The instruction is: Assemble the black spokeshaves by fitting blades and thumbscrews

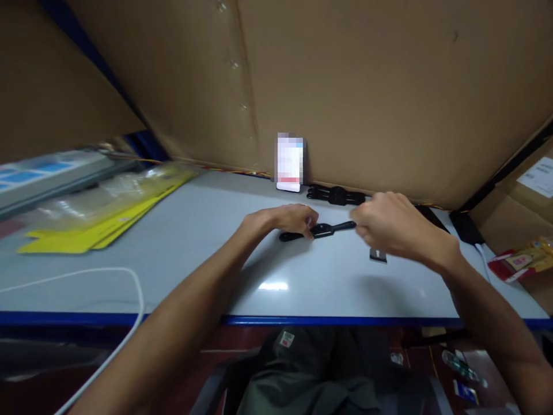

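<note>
A slim black piece [323, 230] with rounded ends and a wider, slotted middle lies on or just above the white tabletop; its exact kind is unclear. My left hand [298, 220] is closed on it left of its middle, thumb and fingers pinching. Beside the piece's right tip is my right hand [384, 225], curled and smeared by motion. Whether it touches the tip or holds anything is hidden. Just below that hand, a small dark flat piece [378, 257] with a white mark rests on the table. Several similar black pieces [337, 195] are bunched behind my hands.
A lit phone [290, 164] leans against the cardboard wall [367, 98]. Yellow sheets with clear plastic [95, 230] lie at the left, near a white cable [133, 282]. A black slab [466, 228] and an open carton [510, 213] are at the right. The table has a blue front edge [337, 320].
</note>
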Motion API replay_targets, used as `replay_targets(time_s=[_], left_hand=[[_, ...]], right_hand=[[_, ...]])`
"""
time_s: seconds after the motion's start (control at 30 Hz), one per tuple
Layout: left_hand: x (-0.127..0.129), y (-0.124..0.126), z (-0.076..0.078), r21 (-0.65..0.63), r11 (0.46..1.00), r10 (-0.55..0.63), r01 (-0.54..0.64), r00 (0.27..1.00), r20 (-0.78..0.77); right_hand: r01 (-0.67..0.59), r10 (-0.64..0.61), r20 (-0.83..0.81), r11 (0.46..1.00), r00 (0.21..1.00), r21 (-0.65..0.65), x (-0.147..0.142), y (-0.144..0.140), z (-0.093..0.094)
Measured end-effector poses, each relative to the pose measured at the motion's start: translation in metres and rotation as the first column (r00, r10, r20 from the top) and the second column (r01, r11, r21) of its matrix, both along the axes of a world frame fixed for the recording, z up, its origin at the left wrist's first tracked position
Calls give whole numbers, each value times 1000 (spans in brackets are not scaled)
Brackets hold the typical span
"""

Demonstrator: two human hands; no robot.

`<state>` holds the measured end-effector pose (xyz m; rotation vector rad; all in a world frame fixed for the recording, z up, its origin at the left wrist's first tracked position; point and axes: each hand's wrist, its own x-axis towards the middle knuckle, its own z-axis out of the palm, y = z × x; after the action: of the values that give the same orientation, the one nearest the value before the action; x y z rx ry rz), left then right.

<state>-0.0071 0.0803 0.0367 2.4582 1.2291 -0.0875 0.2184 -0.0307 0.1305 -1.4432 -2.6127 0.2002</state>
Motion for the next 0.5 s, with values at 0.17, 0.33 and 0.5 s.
replay_targets(time_s=[0.17, 0.33, 0.5], left_hand=[[-1, 10, -6, -7, 1000, 0, 0, 995, 103], [-7, 8, -9, -24, 1000, -4, 6, 993, 119], [-4, -5, -2, -25, 998, -56, 58, 996, 65]], right_hand=[[157, -58, 393, 962, 918, -225, 69, 42, -27], [241, -112, 387, 921, 915, -305, 80, 36, -54], [196, -101, 280, 921, 955, -337, 68, 25, -53]])
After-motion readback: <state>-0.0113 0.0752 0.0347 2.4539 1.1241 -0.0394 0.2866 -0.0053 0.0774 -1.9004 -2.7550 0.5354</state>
